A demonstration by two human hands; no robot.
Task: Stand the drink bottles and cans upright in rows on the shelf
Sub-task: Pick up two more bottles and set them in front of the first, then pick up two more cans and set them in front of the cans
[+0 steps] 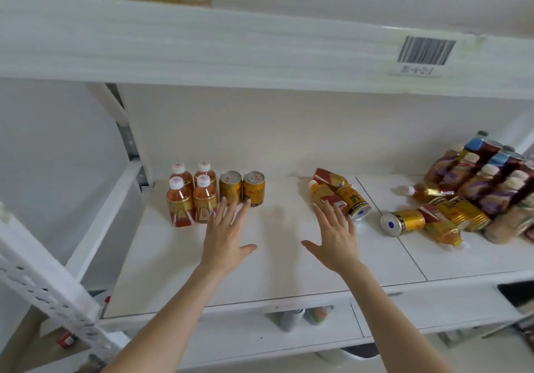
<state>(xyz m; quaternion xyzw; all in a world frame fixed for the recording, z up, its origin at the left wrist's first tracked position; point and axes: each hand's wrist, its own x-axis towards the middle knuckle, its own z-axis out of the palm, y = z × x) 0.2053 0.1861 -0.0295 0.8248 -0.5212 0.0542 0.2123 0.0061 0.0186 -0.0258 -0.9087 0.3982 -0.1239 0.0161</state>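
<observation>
Shelf (277,271): bare board from the front edge up to your hands. Left hand (226,237) and right hand (335,237) are both flat, fingers spread, holding nothing. Left fingertips are at two upright cans (230,187), with four upright bottles (179,202) beside them by the left post. There is an open gap mid-shelf. Right fingertips are at a tipped bottle (323,195) and tipped can (354,202). A heap (476,187) lies far right.

Glossy metal cans (242,188), clear shiny plastic bottles (192,196), smooth matt white shelf (277,257), probably painted metal.
</observation>
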